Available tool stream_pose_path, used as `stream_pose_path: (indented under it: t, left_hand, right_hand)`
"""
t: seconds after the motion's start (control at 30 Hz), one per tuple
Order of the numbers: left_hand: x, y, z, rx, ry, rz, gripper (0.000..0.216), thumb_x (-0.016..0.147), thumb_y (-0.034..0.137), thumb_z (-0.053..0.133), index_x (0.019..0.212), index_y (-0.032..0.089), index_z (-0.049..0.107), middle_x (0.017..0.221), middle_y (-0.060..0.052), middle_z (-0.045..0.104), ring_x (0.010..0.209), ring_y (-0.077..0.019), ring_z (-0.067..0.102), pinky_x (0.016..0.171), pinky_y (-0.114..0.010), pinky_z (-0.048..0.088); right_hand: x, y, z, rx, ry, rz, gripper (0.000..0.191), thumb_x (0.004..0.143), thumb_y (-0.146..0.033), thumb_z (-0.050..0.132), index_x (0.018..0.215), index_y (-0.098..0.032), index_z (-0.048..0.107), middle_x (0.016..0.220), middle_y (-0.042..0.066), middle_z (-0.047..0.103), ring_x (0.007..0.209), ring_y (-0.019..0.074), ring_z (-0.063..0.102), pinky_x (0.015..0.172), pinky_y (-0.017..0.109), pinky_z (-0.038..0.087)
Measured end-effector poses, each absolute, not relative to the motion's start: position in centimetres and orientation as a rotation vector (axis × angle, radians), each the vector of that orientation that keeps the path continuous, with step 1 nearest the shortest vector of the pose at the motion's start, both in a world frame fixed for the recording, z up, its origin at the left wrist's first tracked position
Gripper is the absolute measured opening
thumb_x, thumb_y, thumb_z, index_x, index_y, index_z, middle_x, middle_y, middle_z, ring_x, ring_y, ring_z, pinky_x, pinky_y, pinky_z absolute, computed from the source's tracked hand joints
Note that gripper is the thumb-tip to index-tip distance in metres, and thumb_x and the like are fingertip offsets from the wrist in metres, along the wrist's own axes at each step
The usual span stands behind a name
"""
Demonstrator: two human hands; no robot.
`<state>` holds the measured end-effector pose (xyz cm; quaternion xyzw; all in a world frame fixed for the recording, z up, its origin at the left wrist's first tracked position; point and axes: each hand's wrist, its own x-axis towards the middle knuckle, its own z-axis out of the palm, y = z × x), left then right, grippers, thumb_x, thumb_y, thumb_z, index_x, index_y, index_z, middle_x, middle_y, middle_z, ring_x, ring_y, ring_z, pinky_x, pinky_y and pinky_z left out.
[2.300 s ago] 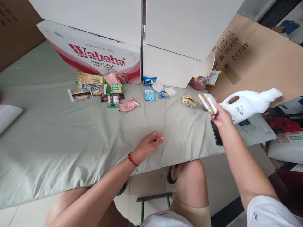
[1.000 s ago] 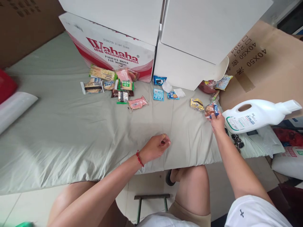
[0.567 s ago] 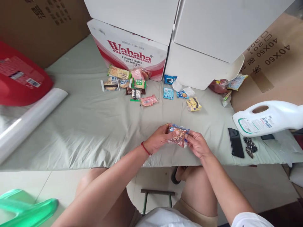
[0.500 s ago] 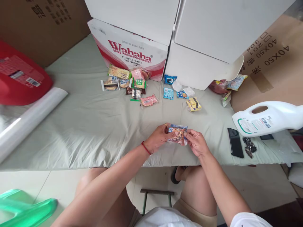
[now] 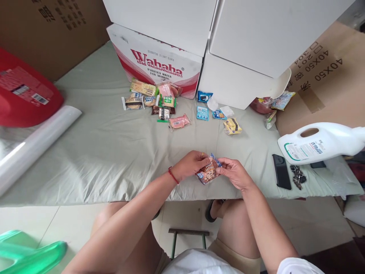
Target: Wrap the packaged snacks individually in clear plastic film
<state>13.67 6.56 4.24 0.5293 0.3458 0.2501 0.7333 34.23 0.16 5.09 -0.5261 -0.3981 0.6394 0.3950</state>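
Observation:
Between my two hands is a small cookie packet [image 5: 207, 174], brown and blue with cookies pictured on it, tilted above the front part of the cloth-covered surface [image 5: 102, 152]. My left hand [image 5: 194, 164] grips its upper left part, thumb across the front. At the packet's upper right edge, my right hand [image 5: 232, 172] pinches the wrapper between thumb and fingers. Beyond my hands lie a yellow snack packet [image 5: 232, 126], a pink snack packet [image 5: 180, 121] and several small blue packets [image 5: 202, 113]. Farther left sits a cluster of wrapped snacks [image 5: 164, 99].
A Wahaha carton [image 5: 156, 61] and white boxes [image 5: 242, 68] stand at the back. To the right are a white detergent bottle [image 5: 322, 142], a black phone [image 5: 281, 171] and keys [image 5: 298, 176]. A red container [image 5: 25, 95] and a plastic roll [image 5: 40, 144] lie left.
The cookie packet has turned and tilted, its lower end now nearer me and to the left. My left hand has shifted over its top; both hands still hold it.

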Motion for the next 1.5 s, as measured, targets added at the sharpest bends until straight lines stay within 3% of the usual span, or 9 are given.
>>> stream_pose_path:
  t: [0.33, 0.6, 0.77, 0.9, 1.07, 1.13, 1.33, 1.43, 1.5]
  left_hand:
    - [14.6, 6.0, 3.3, 1.167, 0.813, 0.690, 0.022, 0.085, 0.038, 0.058, 0.088, 0.017, 0.063, 0.077, -0.001, 0.066, 0.070, -0.0150, 0.059, 0.066, -0.027, 0.047]
    - [15.0, 5.7, 2.9, 1.317, 0.922, 0.725, 0.022, 0.084, 0.038, 0.060, 0.089, 0.018, 0.065, 0.081, -0.002, 0.068, 0.075, -0.0163, 0.061, 0.069, -0.028, 0.048]
    - [14.8, 6.0, 3.0, 1.057, 0.992, 0.749, 0.018, 0.076, 0.030, 0.066, 0.088, 0.018, 0.065, 0.074, 0.000, 0.065, 0.065, -0.0137, 0.058, 0.062, -0.027, 0.046]
    - [14.9, 5.7, 3.2, 0.923, 0.959, 0.783, 0.043, 0.071, 0.025, 0.071, 0.112, 0.017, 0.065, 0.071, 0.004, 0.062, 0.062, -0.0113, 0.057, 0.060, -0.025, 0.044]
    - [15.7, 4.7, 3.0, 0.897, 0.994, 0.805, 0.097, 0.067, 0.018, 0.076, 0.153, 0.017, 0.032, 0.081, 0.006, 0.058, 0.068, -0.0096, 0.057, 0.067, -0.024, 0.047]
    - [15.8, 4.6, 2.9, 0.908, 1.038, 0.817, 0.096, 0.066, 0.021, 0.078, 0.150, 0.020, 0.032, 0.089, 0.005, 0.054, 0.069, -0.0079, 0.056, 0.068, -0.024, 0.048]
    - [14.9, 5.7, 2.6, 1.000, 1.085, 0.788, 0.041, 0.073, 0.036, 0.072, 0.104, 0.019, 0.052, 0.085, 0.002, 0.055, 0.073, -0.0112, 0.054, 0.072, -0.028, 0.045]
    - [14.9, 5.8, 2.5, 1.025, 1.053, 0.719, 0.034, 0.074, 0.038, 0.068, 0.098, 0.021, 0.051, 0.080, 0.002, 0.056, 0.070, -0.0123, 0.055, 0.070, -0.029, 0.044]
    - [15.0, 5.8, 2.5, 1.048, 1.049, 0.691, 0.031, 0.074, 0.038, 0.067, 0.096, 0.021, 0.052, 0.080, 0.002, 0.056, 0.068, -0.0124, 0.055, 0.068, -0.030, 0.043]
  right_hand:
    - [32.9, 0.1, 3.8, -1.352, -0.770, 1.587, 0.039, 0.064, -0.047, 0.092, 0.093, -0.023, 0.081, 0.088, 0.004, 0.078, 0.080, 0.0188, 0.068, 0.083, 0.037, 0.055]
    - [32.6, 0.7, 2.6, -1.549, -1.043, 1.335, 0.035, 0.069, -0.054, 0.084, 0.074, -0.021, 0.075, 0.060, -0.002, 0.060, 0.057, 0.0125, 0.047, 0.056, 0.028, 0.039]
    - [32.3, 0.5, 2.9, -1.582, -1.031, 1.317, 0.037, 0.071, -0.057, 0.082, 0.077, -0.022, 0.071, 0.067, 0.001, 0.064, 0.060, 0.0144, 0.053, 0.051, 0.026, 0.038]
    - [32.0, -0.2, 3.3, -1.510, -1.000, 1.449, 0.042, 0.072, -0.059, 0.081, 0.092, -0.022, 0.075, 0.070, 0.000, 0.065, 0.059, 0.0139, 0.053, 0.047, 0.025, 0.038]
    - [32.6, -1.8, 3.4, -1.571, -1.030, 1.415, 0.041, 0.072, -0.060, 0.080, 0.072, -0.020, 0.070, 0.055, -0.005, 0.052, 0.046, 0.0074, 0.034, 0.042, 0.023, 0.024]
    - [34.0, -2.5, 3.4, -1.616, -1.008, 1.386, 0.041, 0.071, -0.060, 0.081, 0.073, -0.020, 0.070, 0.056, -0.004, 0.054, 0.046, 0.0070, 0.035, 0.041, 0.022, 0.023]
    - [44.4, -0.2, 4.6, -1.792, -0.631, 1.032, 0.041, 0.057, -0.045, 0.094, 0.069, -0.017, 0.066, 0.059, -0.001, 0.061, 0.045, 0.0072, 0.042, 0.037, 0.020, 0.029]
    - [51.1, 4.9, 7.2, -1.836, -0.522, 0.851, 0.030, 0.073, -0.037, 0.087, 0.076, -0.017, 0.066, 0.068, 0.003, 0.064, 0.052, 0.0093, 0.049, 0.042, 0.021, 0.040]
    - [54.9, 8.8, 9.3, -1.858, -0.470, 0.749, 0.020, 0.091, -0.036, 0.073, 0.097, -0.017, 0.069, 0.097, 0.009, 0.071, 0.073, 0.0137, 0.062, 0.062, 0.027, 0.055]
